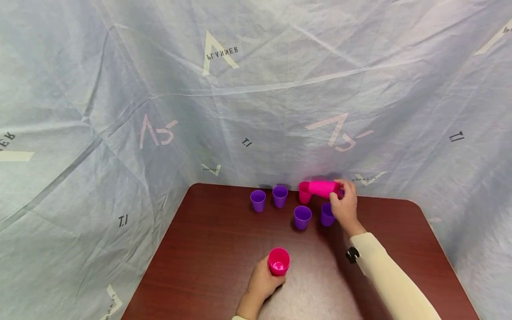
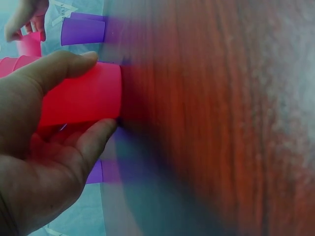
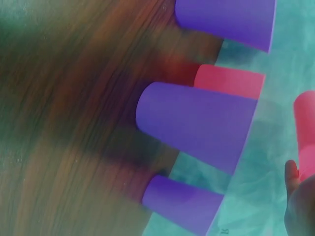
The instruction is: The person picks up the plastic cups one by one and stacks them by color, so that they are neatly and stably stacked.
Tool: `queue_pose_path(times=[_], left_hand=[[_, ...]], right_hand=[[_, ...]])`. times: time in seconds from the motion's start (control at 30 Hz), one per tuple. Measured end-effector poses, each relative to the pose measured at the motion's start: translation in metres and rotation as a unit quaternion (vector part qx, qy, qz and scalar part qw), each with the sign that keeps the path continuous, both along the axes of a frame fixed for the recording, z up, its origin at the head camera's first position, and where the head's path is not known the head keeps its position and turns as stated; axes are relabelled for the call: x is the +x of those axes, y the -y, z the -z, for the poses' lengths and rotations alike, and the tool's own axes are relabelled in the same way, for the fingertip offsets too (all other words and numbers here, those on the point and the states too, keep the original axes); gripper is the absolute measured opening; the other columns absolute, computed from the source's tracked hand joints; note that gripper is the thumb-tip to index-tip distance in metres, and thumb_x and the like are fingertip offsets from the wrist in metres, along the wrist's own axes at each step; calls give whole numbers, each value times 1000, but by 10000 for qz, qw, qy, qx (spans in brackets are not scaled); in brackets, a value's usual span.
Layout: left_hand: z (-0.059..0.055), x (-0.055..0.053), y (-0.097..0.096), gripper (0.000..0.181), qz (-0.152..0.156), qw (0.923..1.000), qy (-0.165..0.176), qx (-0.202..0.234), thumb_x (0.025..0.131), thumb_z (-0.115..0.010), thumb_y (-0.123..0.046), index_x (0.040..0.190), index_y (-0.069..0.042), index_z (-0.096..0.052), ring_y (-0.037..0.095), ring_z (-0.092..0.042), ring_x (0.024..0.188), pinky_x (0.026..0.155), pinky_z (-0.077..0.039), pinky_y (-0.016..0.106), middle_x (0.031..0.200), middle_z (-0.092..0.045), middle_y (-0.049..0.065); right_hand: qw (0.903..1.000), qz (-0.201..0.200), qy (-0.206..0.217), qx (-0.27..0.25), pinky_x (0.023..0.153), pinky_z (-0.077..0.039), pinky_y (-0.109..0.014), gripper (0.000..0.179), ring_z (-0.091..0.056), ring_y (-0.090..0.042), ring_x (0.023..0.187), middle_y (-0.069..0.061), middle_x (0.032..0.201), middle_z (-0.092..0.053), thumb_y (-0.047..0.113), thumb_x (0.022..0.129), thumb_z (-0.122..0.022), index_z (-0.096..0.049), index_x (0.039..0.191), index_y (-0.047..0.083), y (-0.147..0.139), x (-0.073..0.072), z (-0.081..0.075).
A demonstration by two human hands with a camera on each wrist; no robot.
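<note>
A: Where is the cup being handled?
B: The tilted pink cup (image 1: 322,188) lies nearly sideways, right of the frame's centre; the right hand (image 1: 347,202) has its grip closed round the right end; a standing pink cup (image 1: 304,195) is at the other end, touching or apart, one cannot tell.
A: And the left hand (image 1: 262,282)?
B: Lower centre; its grip is curled round an upright pink cup (image 1: 278,262); the left wrist view's ridges suggest nesting.
A: Which step is this?
B: Probably the right hand's turning of its cup; the next move seems to call for careful wrist rotation, clear of the standing neighbours, and a steady left grip.
A: Farther out?
B: At least four purple cups (image 1: 302,218) around mid-frame, on the brown counter (image 1: 200,271); a printed sheet (image 1: 256,111) fills the upper frame.
</note>
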State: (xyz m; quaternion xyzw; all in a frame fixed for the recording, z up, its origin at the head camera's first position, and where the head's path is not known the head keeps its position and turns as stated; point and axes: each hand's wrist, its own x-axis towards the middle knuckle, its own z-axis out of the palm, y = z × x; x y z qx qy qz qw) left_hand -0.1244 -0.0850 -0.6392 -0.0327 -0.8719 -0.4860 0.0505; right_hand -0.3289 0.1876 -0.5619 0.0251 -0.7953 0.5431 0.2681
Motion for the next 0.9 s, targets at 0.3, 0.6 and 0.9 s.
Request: queue_pose_path(times=[0.3,0.6,0.9], left_hand=[[1,-2,0,54,-12,10000,20,17,65,-92,-5,116,-9,-73,15,-76,100,92,-61,34,106,-81,4],[-1,-2,1,54,-23,9999,-98,-67,64,-94,-6,114,-10,-74,16,-76,99,90,-62,34,105,-81,4],[-1,-2,2,54,34,9998,-94,-146,64,-93,-6,114,-11,-73,15,-76,99,89,-62,33,105,-81,4]], right_hand=[[9976,-443,-521,106,85,-40,-17,43,-51,-3,99,-25,117,-62,-6,84,-45,-66,122,-6,7,14,-2],[9921,-800,-959,153,82,-41,-14,46,-53,-7,94,-22,108,-67,-8,78,-46,-71,115,-4,17,26,5],[9875,-982,-1230,37,83,-41,-11,45,-56,-21,93,-33,106,-66,-15,73,-43,-67,112,-16,32,51,-8]])
